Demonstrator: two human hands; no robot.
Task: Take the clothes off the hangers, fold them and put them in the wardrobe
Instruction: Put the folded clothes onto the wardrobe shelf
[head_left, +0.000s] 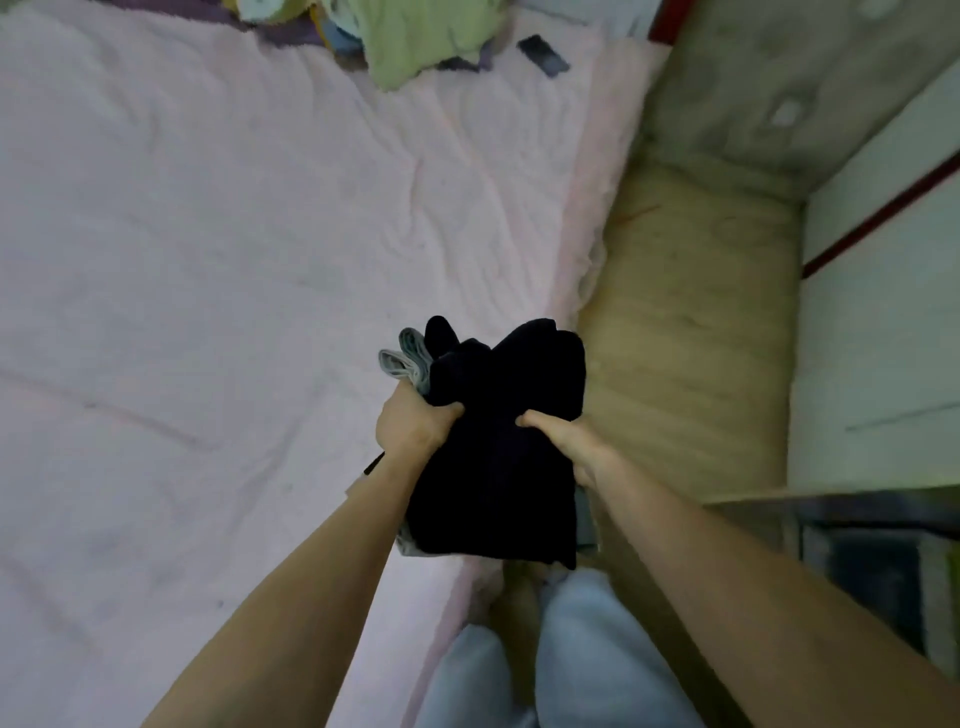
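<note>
Fingers (451, 411) of the left hand (413, 426) are curling round the left edge of a stack of folded clothes (498, 457), thumb pressing into the dark top layer. Right hand (563, 441) is gripping the stack's right edge in the same way, thumb on top and the other fingers hidden beneath the cloth.

Stack: a dark, near-black garment is lying uppermost; grey fabric (408, 358) is showing at the far left corner, possibly a second folded item, though the blur is making this hard to settle. Both hands are holding the stack in the air, over the right edge of the bed (208, 260) and above the person's knees (519, 660).

Bed: a pale pink cover is lying wrinkled across it. At its far end a pale green garment (415, 41) is sitting in a loose heap, with a dark flat object (543, 54) just beside it.

Right of the bed: a strip of tan floor (685, 322) is running beside white panels with a red trim (878, 208).
</note>
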